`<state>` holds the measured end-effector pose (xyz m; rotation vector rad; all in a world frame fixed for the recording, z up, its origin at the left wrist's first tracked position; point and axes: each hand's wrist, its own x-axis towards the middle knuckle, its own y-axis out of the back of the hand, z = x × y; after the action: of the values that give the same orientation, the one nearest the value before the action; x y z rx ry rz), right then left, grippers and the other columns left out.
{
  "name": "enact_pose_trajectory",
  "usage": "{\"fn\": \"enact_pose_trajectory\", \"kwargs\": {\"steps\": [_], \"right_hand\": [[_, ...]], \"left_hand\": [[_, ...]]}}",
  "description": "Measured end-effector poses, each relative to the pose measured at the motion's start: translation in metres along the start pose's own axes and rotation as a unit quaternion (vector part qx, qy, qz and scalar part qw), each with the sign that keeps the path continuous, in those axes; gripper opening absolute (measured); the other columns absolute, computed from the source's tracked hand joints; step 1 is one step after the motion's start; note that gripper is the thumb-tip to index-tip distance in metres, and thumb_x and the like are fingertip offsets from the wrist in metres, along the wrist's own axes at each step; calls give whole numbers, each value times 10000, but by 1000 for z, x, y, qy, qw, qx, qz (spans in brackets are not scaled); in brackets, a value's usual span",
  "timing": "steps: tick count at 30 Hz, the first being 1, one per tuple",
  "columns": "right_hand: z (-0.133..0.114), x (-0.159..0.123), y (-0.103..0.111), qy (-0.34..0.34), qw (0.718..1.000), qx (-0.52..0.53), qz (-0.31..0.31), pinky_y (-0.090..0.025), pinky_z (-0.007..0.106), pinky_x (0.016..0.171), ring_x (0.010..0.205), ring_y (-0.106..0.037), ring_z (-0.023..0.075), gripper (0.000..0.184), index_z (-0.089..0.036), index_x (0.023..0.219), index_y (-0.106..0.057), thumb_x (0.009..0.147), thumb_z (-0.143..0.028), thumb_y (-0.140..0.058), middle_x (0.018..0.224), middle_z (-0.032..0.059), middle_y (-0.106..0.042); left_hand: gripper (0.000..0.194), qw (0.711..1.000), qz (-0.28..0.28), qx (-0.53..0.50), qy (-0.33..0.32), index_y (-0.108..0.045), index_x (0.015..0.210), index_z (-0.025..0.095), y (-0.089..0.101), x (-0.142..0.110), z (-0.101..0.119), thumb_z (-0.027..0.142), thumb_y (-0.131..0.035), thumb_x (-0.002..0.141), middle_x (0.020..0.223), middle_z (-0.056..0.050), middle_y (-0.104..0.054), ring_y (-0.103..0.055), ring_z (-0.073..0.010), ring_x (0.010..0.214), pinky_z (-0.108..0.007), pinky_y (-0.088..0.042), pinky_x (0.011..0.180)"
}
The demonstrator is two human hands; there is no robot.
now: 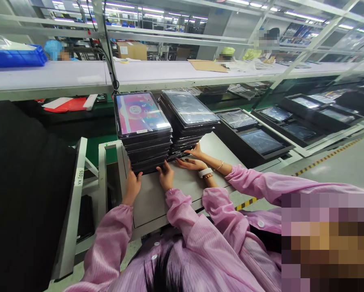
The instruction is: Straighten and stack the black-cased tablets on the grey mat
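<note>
Stack of tablets (145,138), top screen lit pink, upright on the grey surface (157,198) near its far edge. Left hand (133,184) pressed against the stack's near-left bottom corner, fingers curled round the lowest trays. Right hand (166,175) at the near-right bottom corner, fingers likewise clasping the base. Just beside, touching, a second stack (188,121) with dark screens. A co-worker's two hands (194,160) flat at that stack's foot, white watch on one wrist. Further right, black trays (255,138) with single tablets.
</note>
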<state>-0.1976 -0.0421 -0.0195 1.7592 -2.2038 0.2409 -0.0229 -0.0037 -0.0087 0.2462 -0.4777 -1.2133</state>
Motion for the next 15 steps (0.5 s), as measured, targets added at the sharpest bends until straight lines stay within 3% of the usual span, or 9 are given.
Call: {"fn": "enact_pose_trajectory", "kwargs": {"steps": [8, 12, 15], "right_hand": [[-15, -5, 17, 11, 999, -35, -14, -454, 545, 1142, 1241, -599, 360, 657, -164, 1422, -635, 910, -562, -738, 1319, 125, -649], [-30, -5, 14, 26, 999, -25, 8, -417, 525, 1184, 1330, -530, 332, 705, -180, 1506, -547, 933, -556, -714, 1454, 108, -549], [-42, 3, 11, 43, 999, -18, 17, -437, 475, 1178, 1304, -551, 302, 622, -224, 1487, -569, 959, -532, -684, 1446, 78, -559]], "left_hand": [[811, 999, 3, -13, -32, -316, 1544, 66, -1, -3, -3, 524, -564, 923, 1521, -272, -419, -493, -359, 1388, -504, -426, 1168], [893, 999, -1, -12, -46, -267, 1564, 83, 0, -2, -2, 532, -630, 883, 1534, -251, -411, -450, -343, 1430, -492, -386, 1208], [897, 999, -11, -1, -51, -250, 1568, 92, 6, -3, 1, 505, -657, 884, 1535, -245, -413, -424, -340, 1453, -487, -363, 1233]]}}
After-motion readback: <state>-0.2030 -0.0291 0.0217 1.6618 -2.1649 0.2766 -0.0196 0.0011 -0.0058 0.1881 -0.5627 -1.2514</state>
